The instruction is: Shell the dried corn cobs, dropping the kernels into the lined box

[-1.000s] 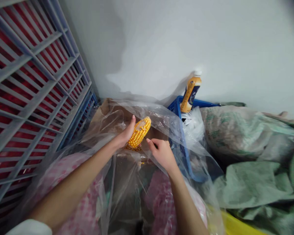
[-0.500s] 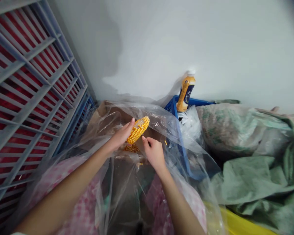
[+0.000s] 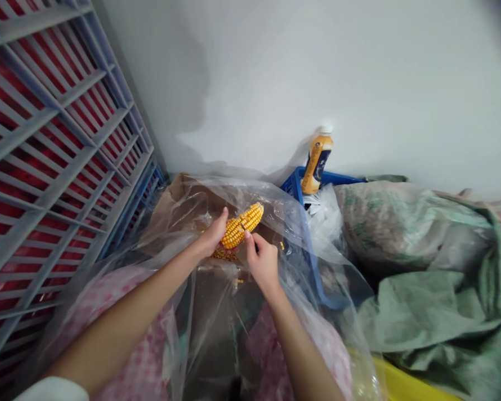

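Tilted flatter now, the corn cob [image 3: 242, 225] is clamped between left hand [image 3: 211, 235] and right hand [image 3: 263, 264], over kernels [image 3: 223, 255] in a plastic-draped box [image 3: 171, 203].

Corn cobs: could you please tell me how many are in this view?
1: a yellow corn cob, held in the left hand with the right hand against it, above a cardboard box. Others may be hidden inside the box.

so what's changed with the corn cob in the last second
The corn cob has tipped a little flatter, its upper end swinging right, and it sits in the left hand. The fingertips of the right hand now touch the cob, where a small gap showed before. The pile of loose kernels below and the orange-labelled bottle stayed as they were.
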Available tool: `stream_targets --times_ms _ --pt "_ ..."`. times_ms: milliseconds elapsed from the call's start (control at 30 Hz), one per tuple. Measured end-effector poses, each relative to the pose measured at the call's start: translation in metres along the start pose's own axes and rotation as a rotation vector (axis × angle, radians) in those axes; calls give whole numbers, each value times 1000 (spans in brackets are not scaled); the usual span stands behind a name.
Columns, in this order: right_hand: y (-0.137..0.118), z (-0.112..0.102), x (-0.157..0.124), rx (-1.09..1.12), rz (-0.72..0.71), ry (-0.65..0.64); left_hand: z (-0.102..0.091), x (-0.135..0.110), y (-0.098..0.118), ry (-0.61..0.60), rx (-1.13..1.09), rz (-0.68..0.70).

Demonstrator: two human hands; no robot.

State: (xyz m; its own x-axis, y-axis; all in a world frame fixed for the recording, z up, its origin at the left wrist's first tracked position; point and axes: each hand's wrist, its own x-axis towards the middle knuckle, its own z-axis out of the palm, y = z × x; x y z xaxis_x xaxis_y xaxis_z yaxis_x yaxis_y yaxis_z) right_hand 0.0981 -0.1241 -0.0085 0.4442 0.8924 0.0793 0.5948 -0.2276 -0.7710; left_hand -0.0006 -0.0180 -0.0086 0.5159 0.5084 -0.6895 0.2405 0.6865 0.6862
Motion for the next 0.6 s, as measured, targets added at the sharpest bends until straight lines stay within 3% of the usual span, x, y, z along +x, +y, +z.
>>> stream_targets --times_ms 100,233,333,467,600 --pt "5 -15 3 -20 61 -2 -3 -1 1 70 101 72" --pt "11 -30 9 -46 83 -97 -6 -2 5 88 200 118" --pt "10 -31 12 -65 101 -148 -5 -1 4 111 270 142" --pt "7 -32 14 -106 125 -185 -2 -1 1 264 462 284" --pt "4 -37 16 -143 90 -184 1 -2 -1 232 449 272"
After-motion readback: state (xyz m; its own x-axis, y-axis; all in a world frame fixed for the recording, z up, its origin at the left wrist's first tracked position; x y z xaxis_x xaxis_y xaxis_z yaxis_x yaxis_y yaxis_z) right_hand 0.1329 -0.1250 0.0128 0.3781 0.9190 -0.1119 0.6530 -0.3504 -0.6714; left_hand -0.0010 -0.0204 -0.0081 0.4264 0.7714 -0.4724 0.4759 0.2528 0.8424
